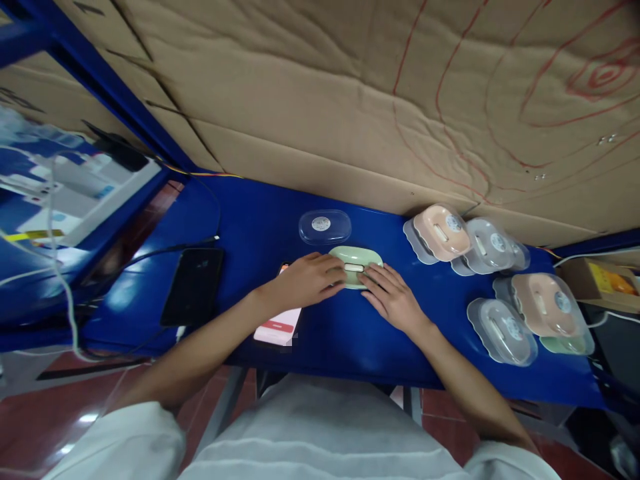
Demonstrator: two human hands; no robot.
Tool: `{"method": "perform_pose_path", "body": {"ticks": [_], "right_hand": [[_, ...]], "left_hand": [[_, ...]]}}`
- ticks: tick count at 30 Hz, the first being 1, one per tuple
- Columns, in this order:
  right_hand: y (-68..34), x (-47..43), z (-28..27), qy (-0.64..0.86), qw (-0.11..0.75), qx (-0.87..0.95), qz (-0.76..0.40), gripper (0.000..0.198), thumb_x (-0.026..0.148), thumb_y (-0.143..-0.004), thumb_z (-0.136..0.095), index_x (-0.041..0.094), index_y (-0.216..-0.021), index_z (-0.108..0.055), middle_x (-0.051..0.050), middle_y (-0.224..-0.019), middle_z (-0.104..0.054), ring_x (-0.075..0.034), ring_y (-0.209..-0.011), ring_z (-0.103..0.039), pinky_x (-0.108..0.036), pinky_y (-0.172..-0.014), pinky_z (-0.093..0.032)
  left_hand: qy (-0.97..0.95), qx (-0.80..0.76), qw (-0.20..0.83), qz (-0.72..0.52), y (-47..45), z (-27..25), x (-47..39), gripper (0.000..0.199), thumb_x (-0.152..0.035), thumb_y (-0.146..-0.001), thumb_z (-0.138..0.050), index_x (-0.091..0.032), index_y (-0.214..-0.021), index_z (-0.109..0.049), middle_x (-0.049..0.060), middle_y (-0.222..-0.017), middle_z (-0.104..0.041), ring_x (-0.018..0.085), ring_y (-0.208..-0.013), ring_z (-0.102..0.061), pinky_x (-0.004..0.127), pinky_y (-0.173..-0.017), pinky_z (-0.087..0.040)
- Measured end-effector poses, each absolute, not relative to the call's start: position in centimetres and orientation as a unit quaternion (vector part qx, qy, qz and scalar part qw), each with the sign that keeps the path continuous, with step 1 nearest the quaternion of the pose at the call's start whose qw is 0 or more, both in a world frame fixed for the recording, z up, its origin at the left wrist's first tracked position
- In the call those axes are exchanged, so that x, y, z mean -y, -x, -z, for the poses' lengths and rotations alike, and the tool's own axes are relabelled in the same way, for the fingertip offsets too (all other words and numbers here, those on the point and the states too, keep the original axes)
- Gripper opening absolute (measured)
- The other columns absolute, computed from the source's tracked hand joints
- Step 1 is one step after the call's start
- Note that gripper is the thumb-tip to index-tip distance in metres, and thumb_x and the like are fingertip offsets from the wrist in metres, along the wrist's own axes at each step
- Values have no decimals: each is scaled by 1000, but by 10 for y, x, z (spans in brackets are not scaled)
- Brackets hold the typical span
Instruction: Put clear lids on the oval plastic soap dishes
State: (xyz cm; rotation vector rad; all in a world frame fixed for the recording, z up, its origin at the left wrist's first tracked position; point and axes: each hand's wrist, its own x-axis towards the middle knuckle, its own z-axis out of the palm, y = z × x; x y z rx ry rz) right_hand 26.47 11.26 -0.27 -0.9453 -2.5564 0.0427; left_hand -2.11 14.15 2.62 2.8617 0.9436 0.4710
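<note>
A pale green oval box (356, 261) with a white latch on its front lies on the blue table (260, 227). My left hand (309, 280) rests on the box's left side, fingers against it. My right hand (391, 297) touches its right front edge with spread fingers. Just behind the box lies a clear plastic lid (325, 227) with a round sticker. Under my left wrist sits a white and red card or small box (278, 327).
A black phone (193, 285) with a cable lies at the left. Several peach, clear and green boxes (500, 280) crowd the right side. A cardboard wall (350, 100) rises behind the table. A cardboard carton (600, 283) stands far right.
</note>
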Motion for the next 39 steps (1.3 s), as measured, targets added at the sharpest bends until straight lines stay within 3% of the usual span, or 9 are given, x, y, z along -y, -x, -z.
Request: {"method": "perform_pose_path", "body": {"ticks": [3,6,8,12,15,18,22,31,39], "right_hand": [[-262,-111,1,335,195,921,-27,42,25,-109,-61,21,-151,-64,-11,-149,-70,-27,-147,-60,-52,-129,-47],[-262,-112,1,326,199,924,-26,41,24,-110,-58,22,-151,-64,-11,-149,-70,-27,-146,-61,-52,-125,-50],[-263,-113,2,316,213,924,-32,43,22,-110,-57,23,-152,-61,-11,-147,-71,-27,-144,-62,-52,-123,-52],[-268,-114,6,347,253,901,-55,68,28,-107,-65,28,-169,-38,-15,-154,-63,-31,-147,-59,-54,-118,-56],[-271,-115,11,394,293,870,-36,96,35,-102,-74,33,-177,-14,-17,-176,-35,-38,-162,-38,-64,-123,-50],[-273,-117,11,392,284,874,-29,101,35,-102,-73,39,-177,-5,-9,-184,-15,-38,-169,-22,-67,-129,-42],[-275,-120,9,365,219,903,-62,90,31,-107,-66,41,-176,-9,-5,-183,-20,-33,-168,-25,-61,-131,-42],[-275,-116,10,368,212,903,-66,81,24,-107,-63,42,-174,-22,-3,-178,-35,-30,-165,-34,-55,-130,-47],[-276,-122,9,368,192,909,-48,65,33,-109,-60,34,-170,-39,-7,-171,-48,-29,-163,-40,-54,-130,-46]], "left_hand": [[-882,-407,80,-224,33,-27,-165,30,-24,-111,-51,-21,-135,-68,13,-143,-69,27,-133,-67,42,-111,-54],[-832,-516,88,-181,45,-22,-192,62,-33,-101,-73,-24,-159,-53,20,-171,-43,43,-157,-45,62,-121,-46],[-818,-544,117,-142,51,-18,-204,73,-35,-96,-79,-25,-162,-50,20,-175,-37,45,-161,-39,63,-124,-44],[-821,-514,154,-195,51,-17,-200,57,-41,-102,-73,-25,-155,-59,15,-171,-46,36,-160,-44,55,-130,-42],[-841,-445,181,-251,40,-24,-178,55,-53,-104,-68,-29,-153,-60,11,-167,-53,30,-153,-54,49,-127,-47],[-869,-406,163,-232,26,-29,-155,52,-52,-103,-69,-26,-147,-63,13,-159,-59,32,-148,-58,50,-122,-52],[-884,-407,136,-185,14,-27,-140,54,-52,-101,-71,-22,-146,-61,20,-155,-58,39,-143,-59,57,-113,-57],[-898,-399,113,-147,13,-10,-136,78,-58,-104,-63,-21,-167,-36,26,-178,-28,44,-166,-30,65,-130,-35],[-892,-419,104,-137,12,-17,-138,73,-53,-104,-65,-25,-167,-41,24,-174,-38,44,-159,-41,66,-126,-36]]}}
